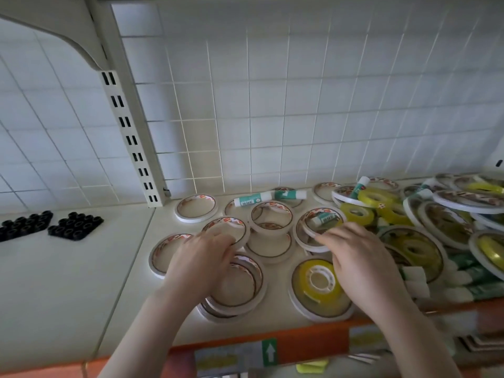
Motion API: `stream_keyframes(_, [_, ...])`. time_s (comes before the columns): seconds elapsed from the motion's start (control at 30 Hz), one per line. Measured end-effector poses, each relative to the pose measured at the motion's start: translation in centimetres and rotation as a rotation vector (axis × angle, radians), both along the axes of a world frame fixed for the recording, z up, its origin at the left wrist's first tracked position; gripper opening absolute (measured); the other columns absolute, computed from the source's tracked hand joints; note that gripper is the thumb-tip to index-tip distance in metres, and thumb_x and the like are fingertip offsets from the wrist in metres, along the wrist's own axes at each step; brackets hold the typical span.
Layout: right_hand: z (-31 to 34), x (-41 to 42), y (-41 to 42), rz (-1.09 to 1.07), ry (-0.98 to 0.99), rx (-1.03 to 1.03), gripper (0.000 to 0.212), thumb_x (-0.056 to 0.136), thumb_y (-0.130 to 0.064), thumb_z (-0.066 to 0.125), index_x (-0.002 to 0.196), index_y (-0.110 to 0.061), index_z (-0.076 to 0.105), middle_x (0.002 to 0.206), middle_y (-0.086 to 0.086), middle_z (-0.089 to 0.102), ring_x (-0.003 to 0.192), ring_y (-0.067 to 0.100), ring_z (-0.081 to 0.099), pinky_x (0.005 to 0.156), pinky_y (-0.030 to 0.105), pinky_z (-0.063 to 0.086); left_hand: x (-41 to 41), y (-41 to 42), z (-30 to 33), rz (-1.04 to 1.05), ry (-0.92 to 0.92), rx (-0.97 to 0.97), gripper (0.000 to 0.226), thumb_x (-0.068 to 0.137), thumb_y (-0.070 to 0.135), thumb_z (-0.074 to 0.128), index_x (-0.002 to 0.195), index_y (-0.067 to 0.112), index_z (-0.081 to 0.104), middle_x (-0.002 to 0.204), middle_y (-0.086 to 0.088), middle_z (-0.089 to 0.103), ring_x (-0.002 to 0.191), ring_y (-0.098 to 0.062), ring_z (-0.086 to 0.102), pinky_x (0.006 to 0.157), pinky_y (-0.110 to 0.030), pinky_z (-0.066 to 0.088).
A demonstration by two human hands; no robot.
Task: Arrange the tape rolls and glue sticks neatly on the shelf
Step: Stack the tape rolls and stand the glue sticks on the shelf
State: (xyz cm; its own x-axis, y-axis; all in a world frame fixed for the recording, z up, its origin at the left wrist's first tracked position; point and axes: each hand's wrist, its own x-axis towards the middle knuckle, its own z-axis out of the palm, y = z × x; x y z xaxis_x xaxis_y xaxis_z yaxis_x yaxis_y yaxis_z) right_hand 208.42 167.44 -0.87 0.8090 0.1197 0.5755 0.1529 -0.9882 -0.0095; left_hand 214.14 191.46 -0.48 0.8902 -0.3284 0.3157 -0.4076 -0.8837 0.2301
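Your left hand point(203, 255) has its fingers curled over the rim of a white tape ring point(226, 230) that sits tilted on the ones next to it, so it's gripping that one. Your right hand point(357, 252) reaches over another ring point(317, 227) with a glue stick point(324, 220) lying inside it; the fingertips touch the near rim, but I can't tell if they're actually pinching it or just resting there.

Everything's loose on the shelf point(81, 268): white rings scattered in the middle, a yellow tape roll point(319, 282) in its flat round pack just below your right hand, and two more glue sticks point(255, 198) back by the wire grid wall point(300, 105).

These rings look light, thin and stiff, probably a bit slick on the sides, so take them by the rim with thumb inside and fingers outside, and they should stack flat. The glue sticks will likely roll, so lay them against something.

The big heap on the right point(450, 214) runs off the frame's edge and it's blurry down there, so no clue how many are left. Your hands also cover the rings underneath them. Two black studded things point(75, 225) sit off to the left; can't make out what they are.
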Motion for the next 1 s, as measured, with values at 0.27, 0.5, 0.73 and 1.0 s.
stream_keyframes(0.27, [0.0, 0.4, -0.1, -0.021, 0.031, -0.045, 0.045, 0.042, 0.001, 0.089, 0.083, -0.013, 0.076, 0.067, -0.001, 0.066, 0.071, 0.024, 0.064, 0.06, 0.037, 0.055, 0.5, 0.8, 0.2, -0.025, 0.013, 0.024, 0.023, 0.094, 0.039, 0.046, 0.098, 0.025, 0.065, 0.093, 0.004, 0.066, 0.088, -0.021, 0.06, 0.072, -0.033, 0.047])
stream_keyframes(0.5, [0.7, 0.9, -0.5, 0.006, 0.018, -0.157, 0.027, 0.046, -0.014, 0.09, 0.058, -0.021, 0.067, 0.057, -0.006, 0.056, 0.059, 0.02, 0.057, 0.055, 0.035, 0.045, 0.4, 0.9, 0.6, -0.082, -0.105, 0.046, 0.014, 0.09, 0.029, 0.057, 0.082, 0.023, 0.067, 0.077, 0.005, 0.062, 0.073, -0.022, 0.06, 0.05, -0.025, 0.03])
stream_keyframes(0.73, [0.9, 0.7, -0.1, 0.055, -0.133, 0.016, 0.023, 0.057, -0.01, 0.085, 0.073, -0.016, 0.07, 0.07, -0.003, 0.062, 0.068, 0.023, 0.062, 0.067, 0.036, 0.05, 0.0, 2.0, 0.7, -0.063, -0.212, 0.001, 0.029, 0.079, 0.037, 0.042, 0.069, 0.024, 0.066, 0.06, 0.01, 0.058, 0.054, -0.019, 0.056, 0.046, -0.029, 0.044])
stream_keyframes(1.0, [0.9, 1.6, 3.1, 0.173, -0.198, 0.153, 0.015, 0.066, -0.006, 0.079, 0.078, -0.011, 0.071, 0.07, 0.002, 0.062, 0.069, 0.029, 0.06, 0.063, 0.038, 0.05, -2.9, 5.2, 1.9, 0.064, -0.27, 0.052, 0.031, 0.082, 0.036, 0.042, 0.079, 0.021, 0.07, 0.068, 0.008, 0.064, 0.061, -0.02, 0.062, 0.057, -0.026, 0.049])
